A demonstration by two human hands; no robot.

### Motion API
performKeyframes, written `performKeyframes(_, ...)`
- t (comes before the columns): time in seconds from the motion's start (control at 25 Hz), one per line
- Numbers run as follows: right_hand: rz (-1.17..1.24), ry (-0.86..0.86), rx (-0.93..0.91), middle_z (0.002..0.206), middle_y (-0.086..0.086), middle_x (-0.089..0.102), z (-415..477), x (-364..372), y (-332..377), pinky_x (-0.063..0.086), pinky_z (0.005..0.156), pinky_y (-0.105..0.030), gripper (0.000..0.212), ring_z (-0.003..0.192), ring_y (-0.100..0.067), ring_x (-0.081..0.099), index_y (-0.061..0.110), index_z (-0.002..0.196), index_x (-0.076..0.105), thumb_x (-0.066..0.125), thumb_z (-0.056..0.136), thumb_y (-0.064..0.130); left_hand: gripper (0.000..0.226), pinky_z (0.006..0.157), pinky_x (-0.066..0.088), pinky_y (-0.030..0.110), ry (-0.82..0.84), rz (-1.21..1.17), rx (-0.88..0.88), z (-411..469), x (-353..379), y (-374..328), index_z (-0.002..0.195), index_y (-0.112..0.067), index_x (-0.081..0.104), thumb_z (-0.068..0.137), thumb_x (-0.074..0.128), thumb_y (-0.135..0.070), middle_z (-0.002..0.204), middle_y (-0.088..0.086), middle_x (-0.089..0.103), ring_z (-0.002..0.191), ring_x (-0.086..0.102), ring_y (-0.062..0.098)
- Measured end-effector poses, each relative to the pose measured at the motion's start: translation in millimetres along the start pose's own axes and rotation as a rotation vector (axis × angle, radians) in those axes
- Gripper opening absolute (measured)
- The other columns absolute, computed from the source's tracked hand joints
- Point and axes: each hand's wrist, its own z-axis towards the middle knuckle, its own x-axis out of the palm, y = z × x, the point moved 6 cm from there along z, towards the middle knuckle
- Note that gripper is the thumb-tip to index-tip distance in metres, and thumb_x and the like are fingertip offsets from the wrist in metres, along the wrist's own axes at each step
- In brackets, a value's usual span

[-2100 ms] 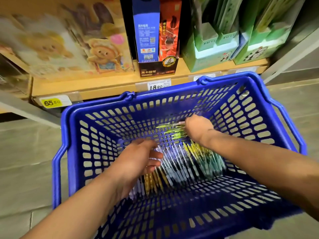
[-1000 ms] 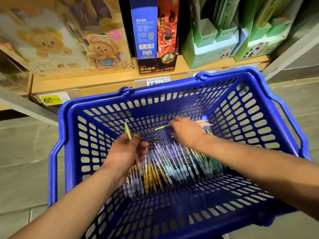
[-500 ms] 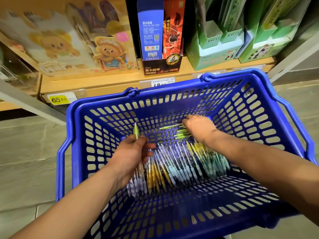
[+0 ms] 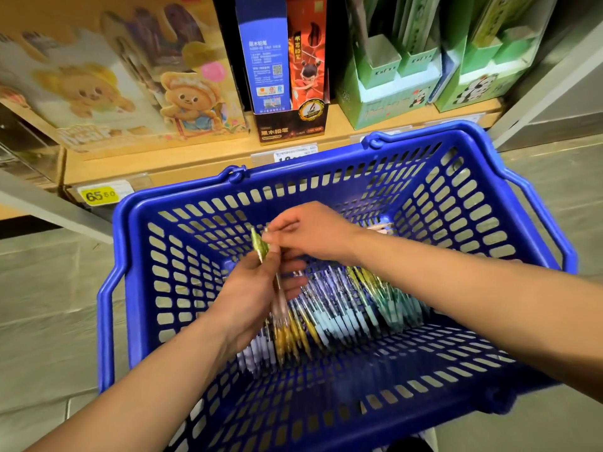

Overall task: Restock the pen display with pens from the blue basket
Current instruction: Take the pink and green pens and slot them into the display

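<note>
Our right hand (image 4: 313, 234) has come over from the far pile to meet our left hand (image 4: 251, 295). Both now pinch the green pen (image 4: 261, 247), held up over the blue basket (image 4: 293, 177). More pens (image 4: 342, 308) lie on its floor. They look light, hard and slippery, so we should grip them round the middle, not the tip.

- Your left hand (image 4: 251, 295) hides much of the green-tipped pen (image 4: 258, 244) (its barrel is blurred).
- Your right hand (image 4: 313, 236): grip unclear.
- The blue basket (image 4: 326, 163) covers part of the price label (image 4: 295, 154).
</note>
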Motion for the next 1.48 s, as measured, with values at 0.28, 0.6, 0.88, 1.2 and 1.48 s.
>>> performKeyframes(0.28,-1.017,0.002,0.155,0.107,0.005,0.071,7.2,-58.6,-66.0,0.054,0.095,-0.031,0.025,0.098,-0.015,0.07,0.021,0.116,0.07,0.072,0.092,0.027,0.015,0.052,0.045,0.029,-0.023,0.048,-0.067,-8.3,-14.5,-1.6,0.102,-0.009,0.052,0.107,0.052,-0.023,0.071,0.001,0.048,0.057,0.046,0.013)
performKeyframes(0.6,-1.563,0.044,0.038,0.13,-0.005,0.059,-0.1,-54.7,-107.3,0.055,0.081,-0.036,0.046,0.114,-0.025,0.061,0.014,0.126,0.061,0.07,0.084,-0.003,0.018,0.06,0.053,0.031,-0.101,0.041,-0.024,-8.6,-29.9,-4.4,0.107,-0.008,0.057,0.107,0.051,-0.025,0.073,0.002,0.061,0.063,0.058,0.016)
performKeyframes(0.88,-1.592,0.084,0.018,0.146,-0.006,0.047,-4.8,-58.1,-118.5,0.056,0.096,-0.041,0.044,0.132,-0.026,0.051,0.015,0.123,0.064,0.071,0.083,-0.001,0.023,0.07,0.061,0.036,-0.094,-0.003,-0.021,-7.3,-28.2,-1.4,0.114,-0.005,0.06,0.107,0.049,-0.024,0.078,0.004,0.076,0.072,0.071,0.018)
performKeyframes(1.2,-1.053,-0.131,-0.015,0.096,0.005,0.071,-10.7,-55.1,-64.1,0.059,0.068,-0.027,0.021,0.079,-0.013,0.068,0.023,0.112,0.065,0.056,0.101,0.038,0.023,0.085,0.06,0.045,-0.132,-0.011,-0.026,-6.6,-29.4,2.1,0.117,-0.01,0.065,0.106,0.053,-0.027,0.108,0.009,0.079,0.097,0.075,0.026)
performKeyframes(1.48,-0.306,-0.002,-0.063,0.081,0.022,0.074,-28.9,29.7,-6.5,0.058,0.07,-0.024,0.01,0.072,0.005,0.07,0.036,0.088,0.075,0.072,0.089,0.045,0.025,0.066,0.062,0.036,-0.075,-0.098,-0.001,-10.2,-22.8,0.8,0.123,-0.012,0.061,0.108,0.048,-0.026,0.103,0.014,0.078,0.076,0.077,0.019)
